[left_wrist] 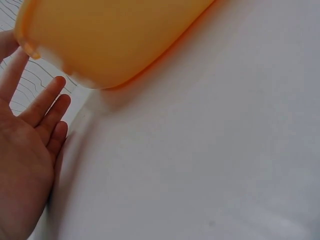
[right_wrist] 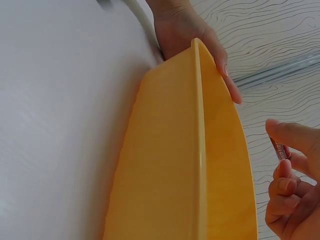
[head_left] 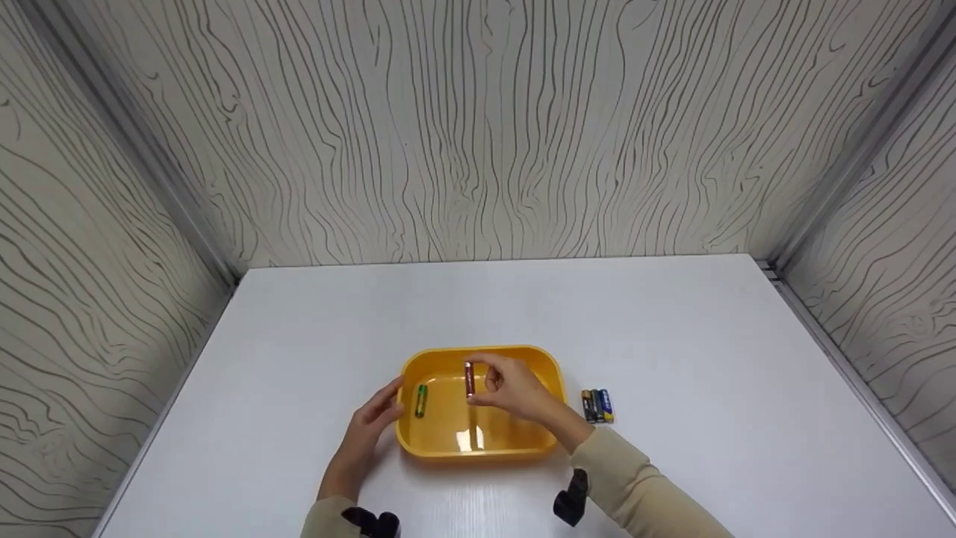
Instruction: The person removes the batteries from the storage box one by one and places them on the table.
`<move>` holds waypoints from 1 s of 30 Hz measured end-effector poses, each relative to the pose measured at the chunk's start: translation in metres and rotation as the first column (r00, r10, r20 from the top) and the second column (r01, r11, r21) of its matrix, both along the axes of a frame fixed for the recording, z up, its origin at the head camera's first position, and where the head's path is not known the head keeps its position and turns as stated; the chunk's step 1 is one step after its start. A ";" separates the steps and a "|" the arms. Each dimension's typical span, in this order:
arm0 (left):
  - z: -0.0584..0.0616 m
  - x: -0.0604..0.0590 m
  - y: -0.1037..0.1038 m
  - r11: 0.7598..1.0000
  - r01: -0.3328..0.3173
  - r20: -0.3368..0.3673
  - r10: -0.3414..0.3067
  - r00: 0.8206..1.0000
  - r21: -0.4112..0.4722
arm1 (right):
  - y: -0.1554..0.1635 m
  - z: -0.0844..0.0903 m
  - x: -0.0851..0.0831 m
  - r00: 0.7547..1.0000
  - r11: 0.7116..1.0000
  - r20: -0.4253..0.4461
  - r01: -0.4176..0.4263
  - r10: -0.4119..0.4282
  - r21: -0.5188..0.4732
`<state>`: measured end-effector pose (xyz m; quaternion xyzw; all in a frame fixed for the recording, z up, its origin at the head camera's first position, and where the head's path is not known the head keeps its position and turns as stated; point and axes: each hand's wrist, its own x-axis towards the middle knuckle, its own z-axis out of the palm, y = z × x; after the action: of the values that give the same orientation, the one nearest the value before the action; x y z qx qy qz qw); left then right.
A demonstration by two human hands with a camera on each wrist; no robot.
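Over the yellow tray (head_left: 493, 453), my right hand (head_left: 515, 388) pinches a dark red battery (head_left: 470, 379) by its ends between thumb and a finger. That battery (right_wrist: 281, 149) also shows in the right wrist view, with its label partly readable. My left hand (head_left: 373, 418) touches the tray's left rim; its other fingers (left_wrist: 47, 102) are extended beside the tray's outer wall. Inside the tray, near its left wall, lies a green battery (head_left: 421, 401). Three batteries (head_left: 597, 406) lie side by side on the table, right of the tray.
The white table (head_left: 299, 314) carries the tray near its front. Wood-patterned panels (head_left: 478, 134) stand at the back and both sides. Black wrist devices (head_left: 571, 499) sit at both sleeves.
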<state>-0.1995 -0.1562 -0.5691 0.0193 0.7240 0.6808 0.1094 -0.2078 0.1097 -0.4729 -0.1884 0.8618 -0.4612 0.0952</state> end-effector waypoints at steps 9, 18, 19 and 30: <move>0.001 0.001 0.000 1.000 0.001 0.004 -0.002 1.000 0.008 | 0.029 0.002 0.006 1.000 1.000 -0.004 -0.013 0.013 -0.013; 0.000 0.001 0.000 1.000 -0.002 0.008 0.002 1.000 0.008 | 0.041 0.003 0.010 1.000 1.000 -0.018 0.004 -0.005 -0.026; 0.000 0.001 0.000 1.000 -0.002 0.006 0.002 1.000 0.007 | 0.042 0.004 0.010 1.000 1.000 -0.020 0.003 -0.004 -0.028; 0.000 0.000 -0.001 1.000 0.005 0.007 -0.005 1.000 0.018 | 0.060 0.006 0.014 0.998 0.999 -0.060 0.023 -0.026 -0.049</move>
<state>-0.1995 -0.1572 -0.5694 0.0198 0.7175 0.6870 0.1133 -0.1941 0.1699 -0.4670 -0.1938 0.8552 -0.4770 0.0586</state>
